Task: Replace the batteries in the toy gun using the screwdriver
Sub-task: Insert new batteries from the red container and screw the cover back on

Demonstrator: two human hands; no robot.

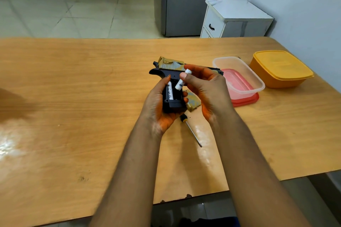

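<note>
Toy gun [168,72] held above wooden table [73,97].

Bright, glare on table [13,145], wide-angle curvature

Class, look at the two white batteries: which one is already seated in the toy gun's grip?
The battery lying in the open grip held by the left hand; the other battery is pinched in the right hand.

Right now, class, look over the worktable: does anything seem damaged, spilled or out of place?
Nothing looks damaged or spilled. The toy gun has its grip open, one battery seated and a second battery in the right hand. The cover and screwdriver lie loose on the table, as expected mid-job.
</note>
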